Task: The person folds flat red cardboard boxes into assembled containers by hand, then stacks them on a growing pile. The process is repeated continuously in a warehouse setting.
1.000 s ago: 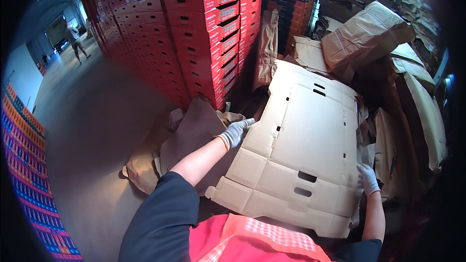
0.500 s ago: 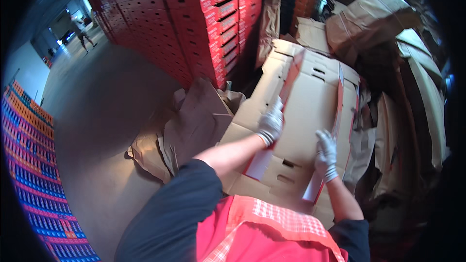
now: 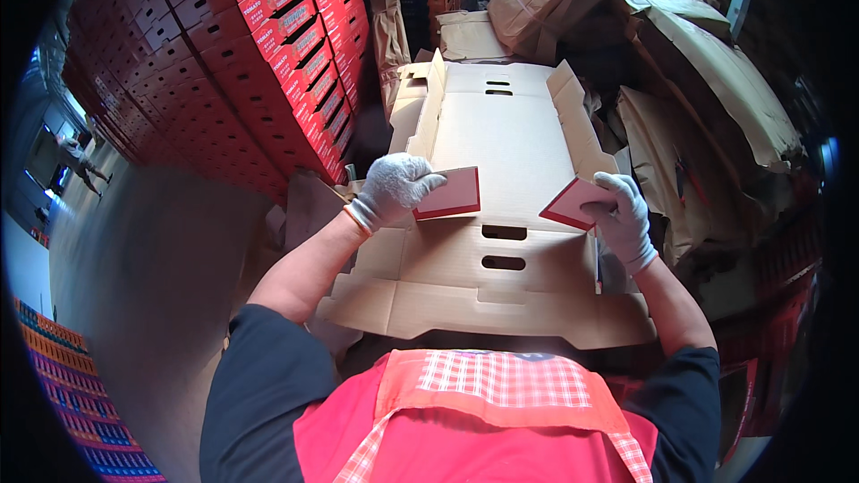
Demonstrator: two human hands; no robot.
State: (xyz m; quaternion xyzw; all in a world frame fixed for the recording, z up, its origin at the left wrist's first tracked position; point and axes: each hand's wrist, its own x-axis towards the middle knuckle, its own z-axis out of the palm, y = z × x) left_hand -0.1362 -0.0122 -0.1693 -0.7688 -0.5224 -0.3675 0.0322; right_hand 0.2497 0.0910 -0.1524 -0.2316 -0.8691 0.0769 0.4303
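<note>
**Both gloved hands fold in the side flaps of a flat carton blank**

A large flat-cut brown corrugated cardboard box blank is held out in front of the person's chest, its far end tipped up toward the stacked red cartons and the heap of loose brown cardboard sheets beyond. The left hand, in a white knit glove, has its fingers curled over and pressing on the left red-faced flap at the blank's left edge. The right hand, gloved the same, pinches the right red-faced flap at the right edge, thumb on one face, fingers behind.

The blank looks light but broad and floppy (it seems to bend readily along its scored creases, less so elsewhere). The knit gloves should grip the dry board well. The flaps near their fold lines, or the two slotted hand-holes in the near panel, look like the surest places to take hold; the outer edges would likely buckle. The grey concrete floor lies to the left.
</note>
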